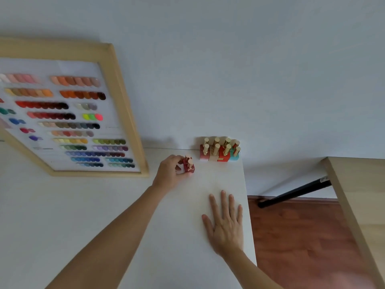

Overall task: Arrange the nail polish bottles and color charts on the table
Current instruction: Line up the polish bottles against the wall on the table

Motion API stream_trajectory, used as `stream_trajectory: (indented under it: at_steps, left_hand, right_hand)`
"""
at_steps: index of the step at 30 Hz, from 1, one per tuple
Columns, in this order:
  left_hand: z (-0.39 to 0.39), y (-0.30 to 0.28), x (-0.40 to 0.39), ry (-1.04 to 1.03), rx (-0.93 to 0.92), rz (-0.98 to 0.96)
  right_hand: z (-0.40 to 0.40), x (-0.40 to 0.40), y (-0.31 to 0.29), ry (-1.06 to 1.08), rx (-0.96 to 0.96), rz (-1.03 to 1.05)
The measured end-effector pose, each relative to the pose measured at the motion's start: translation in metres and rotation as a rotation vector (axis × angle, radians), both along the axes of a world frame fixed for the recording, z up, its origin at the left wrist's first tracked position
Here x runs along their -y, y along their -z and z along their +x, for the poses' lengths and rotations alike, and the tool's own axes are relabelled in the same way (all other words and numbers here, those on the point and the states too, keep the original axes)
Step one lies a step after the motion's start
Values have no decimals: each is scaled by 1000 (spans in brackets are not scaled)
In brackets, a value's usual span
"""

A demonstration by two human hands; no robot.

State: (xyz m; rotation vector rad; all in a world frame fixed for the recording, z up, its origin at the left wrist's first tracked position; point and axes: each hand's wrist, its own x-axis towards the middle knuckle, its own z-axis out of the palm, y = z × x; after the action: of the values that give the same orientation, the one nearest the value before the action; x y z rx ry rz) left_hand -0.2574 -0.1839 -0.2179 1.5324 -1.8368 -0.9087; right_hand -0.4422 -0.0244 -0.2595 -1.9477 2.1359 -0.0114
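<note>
The left hand (169,173) has its grip closed around a small cluster of dark red nail polish bottles (189,166) with pale gold caps — two caps show, though how many bottles the fingers actually enclose I cannot tell. The bottles stand upright on the white worktop (62,215), with the thumb and fingertips wrapped about their near and left sides.

Just beyond that grip and to its right, close against the wall (229,69), stands a tight group of gold-capped bottles (219,152): pink, cream, red-orange and teal bodies in front, with more caps in a row behind them. The held bottles sit near this group but apart from it, a strip of bare worktop between.

Nearer to the person than the grip and to its right, the right hand (226,226) lies flat on the worktop, palm down, fingers spread and holding nothing, close to the worktop's right edge.

To the left of the grip, a wood-framed color chart (68,122) leans tilted, its lower frame corner on the worktop just beside the left wrist. It carries rows of painted nail swatches — pinks and oranges uppermost, reds and browns in the middle, greens, purples and blues lowest.

Past the worktop's right edge lie a reddish wooden floor (302,236), a black table leg (295,192) and a light wood tabletop (362,195).
</note>
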Motion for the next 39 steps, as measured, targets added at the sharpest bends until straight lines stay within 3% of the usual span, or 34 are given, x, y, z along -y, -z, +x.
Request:
stream_trajectory:
  at_steps: [7, 11, 27, 39]
  left_hand:
    - [-13, 9, 38, 47, -5, -22]
    - [-20, 12, 42, -33, 7, -20]
    - [-41, 13, 41, -150, -70, 36]
    - [-42, 9, 2, -158, 36, 48]
  right_hand:
    - [-1, 1, 2, -2, -6, 1]
    - [-1, 1, 2, 0, -11, 2]
    - [-2, 1, 1, -3, -10, 5]
    - [-5, -1, 4, 1, -15, 4]
